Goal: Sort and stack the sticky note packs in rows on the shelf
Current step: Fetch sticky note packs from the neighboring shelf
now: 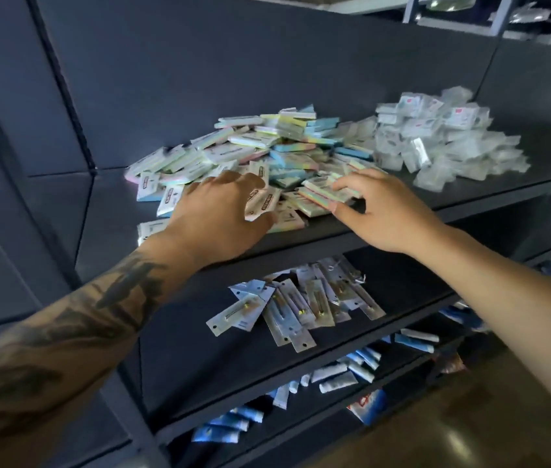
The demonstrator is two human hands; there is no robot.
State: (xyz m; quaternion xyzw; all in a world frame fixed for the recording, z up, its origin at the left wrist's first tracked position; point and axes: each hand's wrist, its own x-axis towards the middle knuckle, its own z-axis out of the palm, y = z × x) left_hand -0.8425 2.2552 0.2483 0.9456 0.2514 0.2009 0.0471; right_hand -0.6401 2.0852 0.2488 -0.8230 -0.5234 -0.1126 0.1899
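A loose heap of pastel sticky note packs (267, 146) lies on the dark top shelf (470, 194). My left hand (220, 217) reaches into the front of the heap, thumb and fingers curled round one pack with a white label (260, 201). My right hand (382, 211) pinches a small stack of packs (325, 194) near the shelf's front edge, fingers on top and thumb at the side. Both forearms stretch in from below.
A pile of clear plastic packets (446, 143) sits to the right of the heap. On the shelf below lie long carded packs (301, 305). Lower shelves hold blue and white tubes (345, 369). A dark panel closes the left side.
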